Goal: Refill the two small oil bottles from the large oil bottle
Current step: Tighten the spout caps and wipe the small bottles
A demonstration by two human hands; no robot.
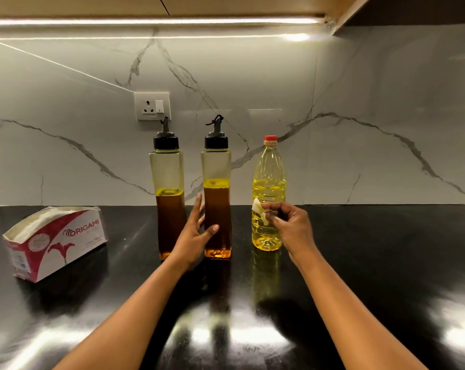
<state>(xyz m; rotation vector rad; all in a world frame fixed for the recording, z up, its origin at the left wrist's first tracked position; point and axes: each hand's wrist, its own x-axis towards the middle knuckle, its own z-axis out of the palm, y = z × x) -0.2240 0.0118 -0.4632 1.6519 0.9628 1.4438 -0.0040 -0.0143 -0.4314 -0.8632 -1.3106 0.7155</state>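
Setting: black glossy countertop (373, 263) against a white veined marble backsplash (359, 89), lit by a light strip (146, 21) under the cabinet.
Left small bottle (167, 172): square clear bottle with a black spout cap, upright at the back of the countertop; dark amber oil with a yellow top layer reaches roughly half its height.
Right small bottle (216, 166): same make, upright just beside the first, between it and the large bottle; its oil level sits a little higher.
Large bottle (268, 169): round clear plastic with a red cap screwed on, upright to the right of both small bottles; pale yellow oil reaches a little over halfway up.
Left hand (196, 233): holds the right small bottle low on its body, thumb across the front face, fingers extended up into the gap between the two small bottles.
Right hand (290, 225): fingertips pinch a white tissue scrap (258, 210) in front of the large bottle's lower half.
Tissue box (55, 241): red and white, printed "ORIGAMI", open at the top, lying well to the left.
Wall socket (152, 106): white plate with a switch, behind the left small bottle.
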